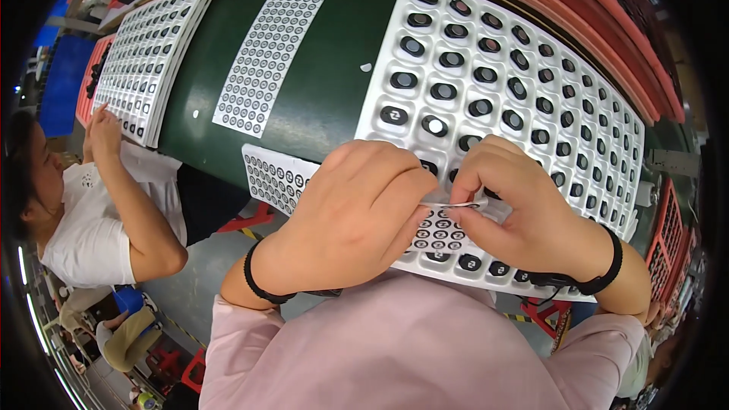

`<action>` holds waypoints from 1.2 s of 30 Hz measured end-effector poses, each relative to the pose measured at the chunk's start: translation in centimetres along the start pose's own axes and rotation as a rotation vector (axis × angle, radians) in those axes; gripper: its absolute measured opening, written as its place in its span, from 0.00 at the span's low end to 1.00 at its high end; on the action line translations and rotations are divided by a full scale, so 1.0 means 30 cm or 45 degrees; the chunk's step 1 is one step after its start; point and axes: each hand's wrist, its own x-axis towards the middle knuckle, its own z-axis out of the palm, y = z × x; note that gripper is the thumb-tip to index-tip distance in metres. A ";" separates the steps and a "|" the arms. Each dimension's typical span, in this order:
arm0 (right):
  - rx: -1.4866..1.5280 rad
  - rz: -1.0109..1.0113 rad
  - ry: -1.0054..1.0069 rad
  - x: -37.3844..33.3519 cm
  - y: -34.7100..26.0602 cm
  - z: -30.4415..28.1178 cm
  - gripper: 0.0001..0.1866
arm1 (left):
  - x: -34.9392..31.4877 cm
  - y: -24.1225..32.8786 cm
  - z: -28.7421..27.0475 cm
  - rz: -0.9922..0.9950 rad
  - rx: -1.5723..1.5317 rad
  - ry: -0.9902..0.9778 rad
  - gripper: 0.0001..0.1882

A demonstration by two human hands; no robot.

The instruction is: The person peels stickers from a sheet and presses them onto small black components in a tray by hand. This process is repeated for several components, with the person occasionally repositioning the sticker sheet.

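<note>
Both my hands work close together over the near left part of a white moulded tray (pixel 390 59), whose pockets hold black oval parts. A white sticker sheet (pixel 266 175) printed with rows of round black symbols lies bent under my left hand (pixel 357 216). Its other end shows between my hands. The left fingers are closed on the sheet, thumb and forefinger at its folded upper edge. My right hand (pixel 524 209) pinches that same edge between thumb and forefinger. Whether a single sticker is lifted there is hidden. Some near parts bear a white symbol on top.
Another sticker sheet (pixel 277 53) lies flat on the green table (pixel 334 53). To the left, a co-worker's hands (pixel 102 133) are beside stacked white trays (pixel 163 68). Red-pink trays (pixel 600 15) are piled at the far right, with red racks (pixel 667 231) at the right.
</note>
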 end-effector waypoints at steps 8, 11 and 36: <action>-0.227 -0.249 0.147 -0.071 0.002 -0.001 0.14 | 0.041 0.014 0.017 0.084 -0.293 -0.154 0.09; -0.291 -0.287 0.165 -0.090 -0.004 -0.002 0.16 | 0.054 0.021 0.007 0.043 -0.390 -0.232 0.08; -0.441 -0.260 0.187 -0.148 -0.010 -0.019 0.20 | 0.087 0.021 0.049 -0.026 -0.589 -0.333 0.03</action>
